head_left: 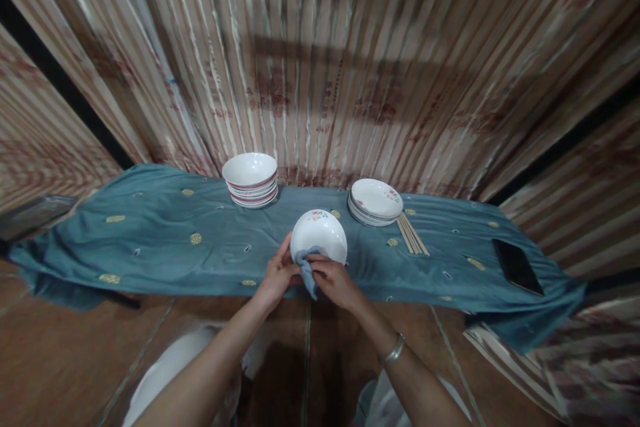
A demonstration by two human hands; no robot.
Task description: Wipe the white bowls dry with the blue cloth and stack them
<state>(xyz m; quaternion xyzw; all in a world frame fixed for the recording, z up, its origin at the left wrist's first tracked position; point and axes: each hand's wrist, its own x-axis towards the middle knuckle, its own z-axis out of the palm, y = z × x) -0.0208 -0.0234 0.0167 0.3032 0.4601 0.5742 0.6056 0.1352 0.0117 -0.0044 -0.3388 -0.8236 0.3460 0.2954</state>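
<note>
A white plate (320, 233) with a small flower print near its far rim is held up above the front part of the cloth-covered table. My left hand (278, 273) grips its left edge, the thumb toward the near rim. In my right hand (334, 278) is a bunched blue cloth (309, 270), pressed against the near left part of the plate's face. One end of the cloth hangs down below the rim. The fingers under the plate are hidden.
Stacked bowls (251, 180) stand back left on the teal tablecloth (165, 240). Stacked flowered plates (375, 200) sit right of centre, with several chopsticks (413, 235) beside them. A black phone-like slab (517, 267) lies far right. Curtains (310, 67) hang directly behind the table.
</note>
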